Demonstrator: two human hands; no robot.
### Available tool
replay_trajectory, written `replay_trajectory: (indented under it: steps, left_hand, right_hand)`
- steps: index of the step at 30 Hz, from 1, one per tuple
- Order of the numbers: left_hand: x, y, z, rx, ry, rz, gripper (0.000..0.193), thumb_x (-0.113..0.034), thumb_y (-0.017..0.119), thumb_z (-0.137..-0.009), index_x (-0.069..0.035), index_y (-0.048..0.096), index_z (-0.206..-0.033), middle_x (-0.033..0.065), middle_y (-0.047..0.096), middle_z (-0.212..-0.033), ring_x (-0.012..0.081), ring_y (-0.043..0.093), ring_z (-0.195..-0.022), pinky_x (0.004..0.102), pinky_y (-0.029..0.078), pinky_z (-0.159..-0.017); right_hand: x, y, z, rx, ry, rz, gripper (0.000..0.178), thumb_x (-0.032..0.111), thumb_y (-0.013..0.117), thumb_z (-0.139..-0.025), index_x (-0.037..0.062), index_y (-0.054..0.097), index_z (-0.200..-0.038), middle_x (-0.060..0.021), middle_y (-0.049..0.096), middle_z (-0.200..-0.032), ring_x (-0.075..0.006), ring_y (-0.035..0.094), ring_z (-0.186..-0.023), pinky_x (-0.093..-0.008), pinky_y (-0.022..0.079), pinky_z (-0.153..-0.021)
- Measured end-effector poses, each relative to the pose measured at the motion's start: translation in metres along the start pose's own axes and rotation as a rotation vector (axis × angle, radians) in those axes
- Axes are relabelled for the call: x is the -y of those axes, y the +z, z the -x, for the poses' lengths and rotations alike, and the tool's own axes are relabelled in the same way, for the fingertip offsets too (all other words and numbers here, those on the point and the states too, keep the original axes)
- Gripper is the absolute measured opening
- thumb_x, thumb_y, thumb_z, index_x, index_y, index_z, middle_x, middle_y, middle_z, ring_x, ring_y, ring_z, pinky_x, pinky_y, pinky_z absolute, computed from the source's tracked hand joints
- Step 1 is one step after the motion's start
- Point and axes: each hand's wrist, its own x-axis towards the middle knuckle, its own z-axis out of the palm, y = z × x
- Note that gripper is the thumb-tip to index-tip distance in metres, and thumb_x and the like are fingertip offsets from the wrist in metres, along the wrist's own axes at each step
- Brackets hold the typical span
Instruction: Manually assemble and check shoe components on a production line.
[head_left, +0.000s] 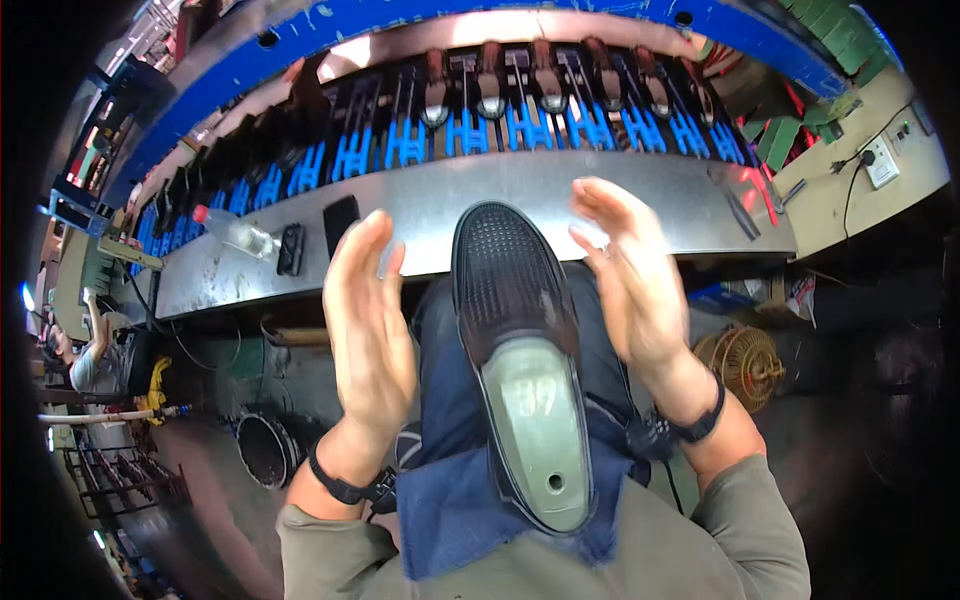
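A black slip-on shoe [512, 285] with a woven-textured upper rests on my lap, toe pointing away from me. A pale green shoe last [530, 420] with a round hole near its heel end fills the shoe. Under its heel lies a dark blue cloth [440, 520]. My left hand [370, 320] is raised to the left of the shoe, fingers stretched out, not touching it. On the other side my right hand [635, 275] is held up likewise, slightly blurred, fingers apart and holding nothing.
Ahead runs a metal bench [400, 205] with a clear red-capped bottle [238, 232] and a dark flat object [341, 222]. Behind it stand blue racks [410, 145] carrying several shoes. A wire-caged fan [742, 365] is at right, a dark bucket [268, 450] at left. Another person [90, 360] sits far left.
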Motion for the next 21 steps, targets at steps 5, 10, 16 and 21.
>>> replay_trajectory:
  steps: [5,10,16,21]
  left_hand:
    - [0.030,0.036,0.057,-0.050,-0.196,-0.019,0.078,-0.021,0.074,-0.087,-0.002,0.030,-0.148,0.0165,0.048,-0.142,0.0263,0.051,-0.129,0.0427,0.041,-0.110]
    - [0.059,0.017,0.063,-0.116,-0.385,0.254,0.063,-0.022,0.073,-0.088,0.000,0.043,-0.140,0.0143,0.058,-0.131,0.0247,0.057,-0.123,0.0400,0.044,-0.108]
    - [0.071,0.020,0.068,-0.114,-1.097,0.507,0.084,-0.066,0.048,-0.098,-0.006,0.031,-0.155,0.0165,0.033,-0.159,0.0387,0.042,-0.140,0.0502,0.039,-0.114]
    - [0.143,0.010,0.036,0.649,0.076,-0.647,0.110,-0.042,0.091,-0.065,0.003,0.035,-0.148,0.0261,0.040,-0.150,0.0452,0.042,-0.137,0.0511,0.038,-0.113]
  right_hand:
    - [-0.032,0.026,0.034,0.329,-0.045,0.437,0.068,0.026,0.068,-0.093,0.0004,0.042,-0.150,-0.0260,0.056,-0.135,-0.0370,0.055,-0.130,-0.0423,0.041,-0.111]
    - [-0.050,0.010,0.070,0.346,0.115,0.486,0.073,0.028,0.062,-0.097,-0.0027,0.029,-0.155,-0.0285,0.043,-0.149,-0.0408,0.043,-0.140,-0.0433,0.036,-0.115]
    - [-0.002,-0.071,0.092,0.214,-0.127,0.703,0.057,0.039,0.047,-0.104,-0.0023,0.051,-0.142,-0.0321,0.051,-0.137,-0.0437,0.053,-0.126,-0.0473,0.042,-0.108]
    - [-0.084,-0.096,0.056,-0.020,0.100,0.747,0.043,0.022,0.032,-0.107,-0.0039,0.065,-0.117,-0.0210,0.064,-0.108,-0.0342,0.064,-0.102,-0.0406,0.050,-0.090]
